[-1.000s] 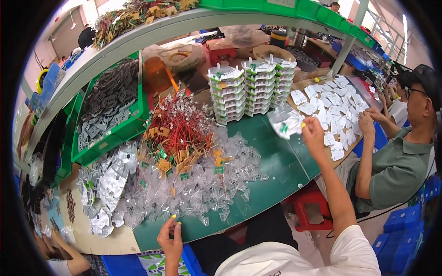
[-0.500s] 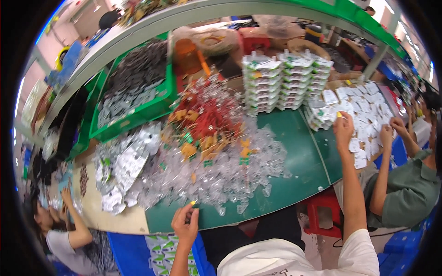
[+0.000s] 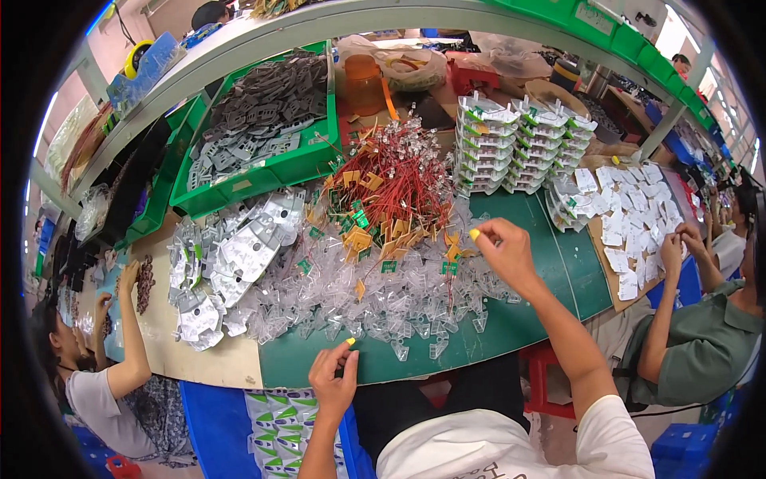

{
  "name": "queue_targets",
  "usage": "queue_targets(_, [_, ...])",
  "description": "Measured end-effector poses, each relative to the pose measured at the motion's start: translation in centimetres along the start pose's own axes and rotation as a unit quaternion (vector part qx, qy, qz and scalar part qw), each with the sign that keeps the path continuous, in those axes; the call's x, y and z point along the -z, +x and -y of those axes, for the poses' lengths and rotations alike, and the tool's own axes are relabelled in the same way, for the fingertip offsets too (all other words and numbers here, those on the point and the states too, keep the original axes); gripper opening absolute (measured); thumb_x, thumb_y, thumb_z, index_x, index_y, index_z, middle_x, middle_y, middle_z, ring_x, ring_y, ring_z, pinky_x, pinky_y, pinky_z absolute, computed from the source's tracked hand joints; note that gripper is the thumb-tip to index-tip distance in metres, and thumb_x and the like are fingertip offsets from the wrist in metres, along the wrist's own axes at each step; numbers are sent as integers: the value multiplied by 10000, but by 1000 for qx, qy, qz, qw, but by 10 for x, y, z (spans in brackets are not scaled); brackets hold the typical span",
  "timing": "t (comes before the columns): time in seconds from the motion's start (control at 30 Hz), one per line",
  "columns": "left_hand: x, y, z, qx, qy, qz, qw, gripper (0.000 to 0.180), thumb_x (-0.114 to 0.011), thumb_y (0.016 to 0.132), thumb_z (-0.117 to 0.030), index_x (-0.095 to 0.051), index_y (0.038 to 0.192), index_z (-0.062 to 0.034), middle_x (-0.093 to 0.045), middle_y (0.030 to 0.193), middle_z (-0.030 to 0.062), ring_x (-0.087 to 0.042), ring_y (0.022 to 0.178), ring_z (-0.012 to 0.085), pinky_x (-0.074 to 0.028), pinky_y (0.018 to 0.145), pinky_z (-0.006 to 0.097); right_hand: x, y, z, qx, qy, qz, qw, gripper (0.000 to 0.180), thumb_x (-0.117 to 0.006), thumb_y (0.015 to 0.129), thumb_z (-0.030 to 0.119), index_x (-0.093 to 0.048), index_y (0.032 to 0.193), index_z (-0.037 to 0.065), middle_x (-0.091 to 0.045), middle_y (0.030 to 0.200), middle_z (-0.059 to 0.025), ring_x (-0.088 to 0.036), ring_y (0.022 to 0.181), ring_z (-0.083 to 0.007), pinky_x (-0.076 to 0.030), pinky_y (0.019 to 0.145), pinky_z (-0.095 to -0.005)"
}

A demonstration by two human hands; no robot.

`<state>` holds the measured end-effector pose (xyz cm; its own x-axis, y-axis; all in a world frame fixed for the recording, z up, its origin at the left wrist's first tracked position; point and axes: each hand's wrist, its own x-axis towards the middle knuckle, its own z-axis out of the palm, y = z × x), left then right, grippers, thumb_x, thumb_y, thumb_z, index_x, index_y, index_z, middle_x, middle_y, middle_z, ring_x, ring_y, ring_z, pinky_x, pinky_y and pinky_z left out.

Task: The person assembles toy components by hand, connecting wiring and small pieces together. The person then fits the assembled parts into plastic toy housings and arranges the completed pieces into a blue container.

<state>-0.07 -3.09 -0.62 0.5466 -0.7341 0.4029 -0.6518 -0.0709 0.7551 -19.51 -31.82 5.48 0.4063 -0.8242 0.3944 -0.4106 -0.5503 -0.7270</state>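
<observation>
My left hand (image 3: pixel 333 377) is at the near edge of the green tabletop, just below the pile of clear plastic pieces (image 3: pixel 319 299). Its index finger wears a yellow fingertip cover, and the thumb stands apart; I see nothing held. Out over the right side of that pile reaches my right hand (image 3: pixel 508 254), fingers bent and also capped in yellow, with no part visible in it. Closest to it are small orange boards with red wires (image 3: pixel 395 199), heaped on the clear pieces. White-and-green housings (image 3: pixel 484 152) stand stacked beyond.
A green crate (image 3: pixel 267 172) of grey parts sits at back left, near white curved shells (image 3: pixel 251 247). White pieces (image 3: pixel 614 215) cover a board at right. A blue bin (image 3: pixel 215 423) with white-green parts stands below. Co-workers sit left and right (image 3: pixel 690 319); a shelf beam (image 3: pixel 263 48) crosses above.
My right hand has moved left and nearer, from the white pieces at right to the wired boards. My left hand stays near the table edge. The view has shifted slightly.
</observation>
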Motion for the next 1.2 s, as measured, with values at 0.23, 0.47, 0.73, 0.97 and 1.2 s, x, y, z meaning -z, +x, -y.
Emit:
queue_targets(0.23, [-2, 2, -3, -8, -6, -15, 1000, 183, -677, 765, 22, -639, 943, 2, -602, 676, 75, -541, 552, 184, -420, 510, 291, -13, 35, -1, -107, -181, 152, 966, 261, -619, 729, 267, -684, 679, 19, -619, 583, -127, -606, 544, -273, -458, 534, -391])
queue_targets(0.47, [-3, 3, 0, -16, -11, -20, 1000, 167, -679, 755, 29, -636, 914, 4, -604, 677, 76, -548, 554, 194, -420, 507, 297, 2, 25, -18, -116, 86, 27, 989, 149, -626, 787, 147, -649, 782, 0, -627, 670, -50, -575, 581, -119, -452, 536, -280])
queue_targets(0.73, [0, 4, -4, -11, 2, -16, 1000, 164, -679, 762, 13, -643, 922, 5, -609, 682, 78, -552, 563, 190, -425, 514, 294, 39, -14, 30, -84, 348, -12, 933, 66, -542, 856, 38, -578, 837, -14, -617, 733, -53, -582, 637, -100, -483, 618, -233])
queue_targets(0.97, [-1, 11, -12, 36, -47, -3, 998, 188, -685, 769, 4, -647, 953, 7, -618, 715, 76, -570, 589, 162, -455, 539, 267, 29, -26, 42, -52, 294, 60, 953, 59, -547, 893, 50, -574, 927, 10, -636, 815, -40, -600, 710, -90, -486, 643, -233])
queue_targets(1.2, [-1, 21, -63, 38, -179, 19, 983, 226, -676, 780, 19, -647, 1004, 12, -625, 783, 76, -606, 670, 127, -495, 613, 244, 21, -26, 66, -38, 317, 167, 933, 58, -570, 884, 46, -576, 927, 7, -629, 868, -49, -603, 762, -89, -467, 671, -215])
